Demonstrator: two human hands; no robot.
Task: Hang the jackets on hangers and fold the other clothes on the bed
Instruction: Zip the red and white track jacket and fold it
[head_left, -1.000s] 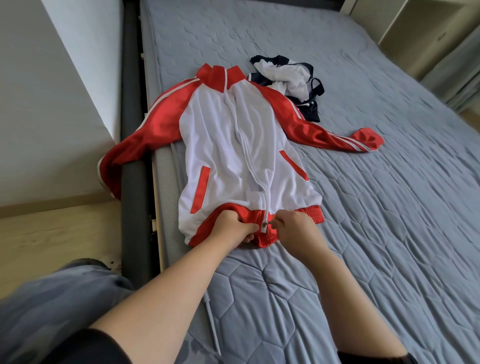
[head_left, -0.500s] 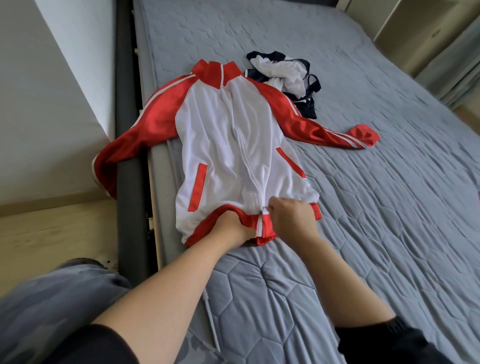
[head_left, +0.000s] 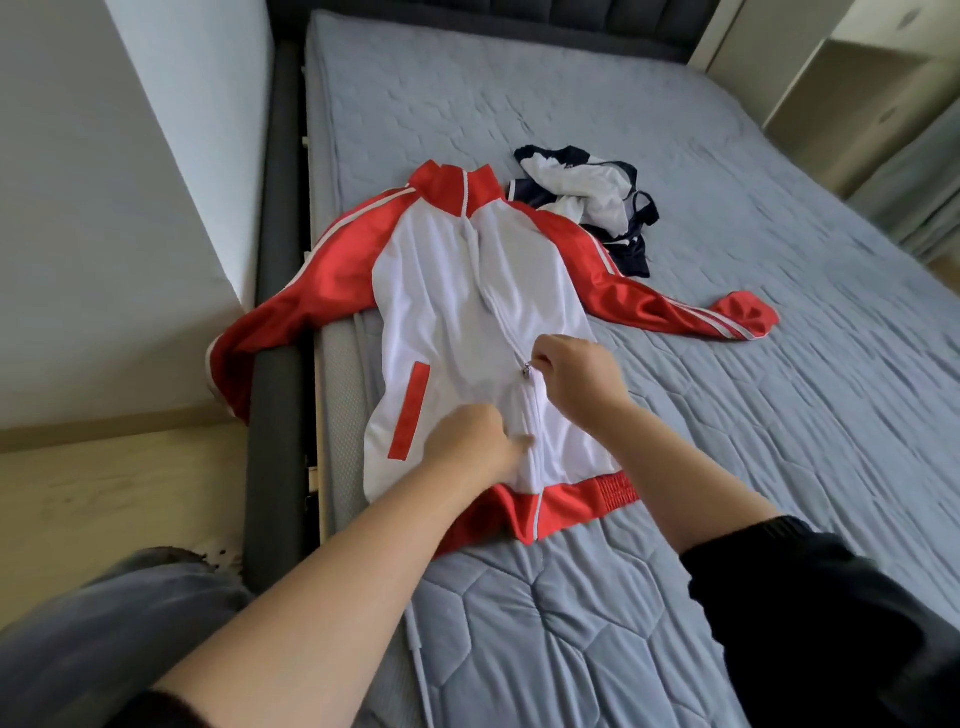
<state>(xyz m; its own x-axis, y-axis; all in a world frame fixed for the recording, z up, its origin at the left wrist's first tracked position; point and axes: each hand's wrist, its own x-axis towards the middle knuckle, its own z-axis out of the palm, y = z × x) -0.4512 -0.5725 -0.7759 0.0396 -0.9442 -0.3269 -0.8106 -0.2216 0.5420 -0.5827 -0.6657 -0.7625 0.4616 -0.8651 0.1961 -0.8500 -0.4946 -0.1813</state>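
Red-and-white track jacket (head_left: 441, 312): flat on the grey quilted bed (head_left: 727, 415).
Right hand (head_left: 576, 379): pinches the small metal zipper pull (head_left: 527, 369).
Left hand (head_left: 472, 441): grips the white front, near side.

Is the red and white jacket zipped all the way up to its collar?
No, the zipper pull pinched by the right hand sits only partway up the jacket front.

There is one red-and-white jacket (head_left: 441, 291), with one zipper pull (head_left: 527, 370) and one red pocket strip (head_left: 410, 410) showing. There is one bed (head_left: 727, 415). One crumpled navy-and-white heap (head_left: 587, 202) counts as a single pile; the number of garments in it cannot be told. Two hands show: one left hand (head_left: 475, 447), one right hand (head_left: 576, 374).
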